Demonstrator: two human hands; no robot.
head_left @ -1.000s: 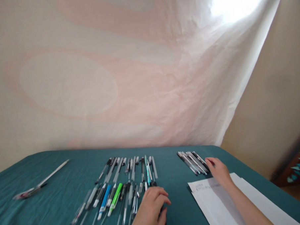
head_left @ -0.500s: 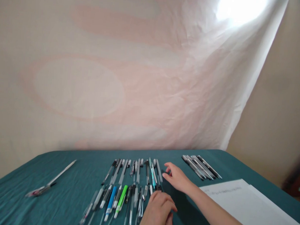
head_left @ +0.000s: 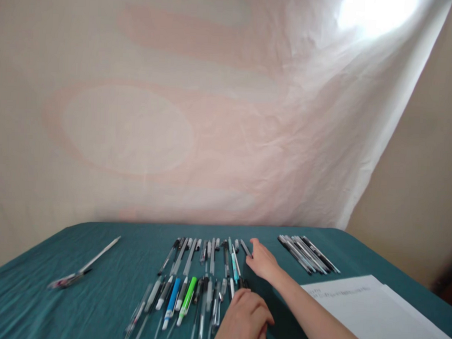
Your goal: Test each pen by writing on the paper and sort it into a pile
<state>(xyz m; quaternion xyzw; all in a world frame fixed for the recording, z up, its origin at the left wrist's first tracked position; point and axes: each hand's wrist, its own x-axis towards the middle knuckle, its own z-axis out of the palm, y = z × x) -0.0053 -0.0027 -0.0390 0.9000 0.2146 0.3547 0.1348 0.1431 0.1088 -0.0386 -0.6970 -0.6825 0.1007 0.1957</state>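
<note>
Several pens [head_left: 210, 261] lie in two rows on a teal tablecloth [head_left: 103, 309], among them a green highlighter [head_left: 187, 294] and a blue pen [head_left: 172, 296]. My right hand [head_left: 262, 262] reaches across to the right end of the far row. Its fingertips are closed on a grey pen [head_left: 246, 248] that lies tilted there. At the bottom edge, my left hand [head_left: 246, 318] rests with its fingers curled, just right of the near row. What it holds, if anything, is hidden.
A separate bunch of dark and grey pens [head_left: 307, 253] lies at the far right of the table. White paper sheets [head_left: 377, 311] sit at the near right. A long white pen with others [head_left: 83, 269] lies at the left. A pale cloth backdrop [head_left: 198, 113] hangs behind the table.
My right hand left the bunch of pens at the far right and moved left to the end of the far row, onto a grey pen. My left hand stayed put.
</note>
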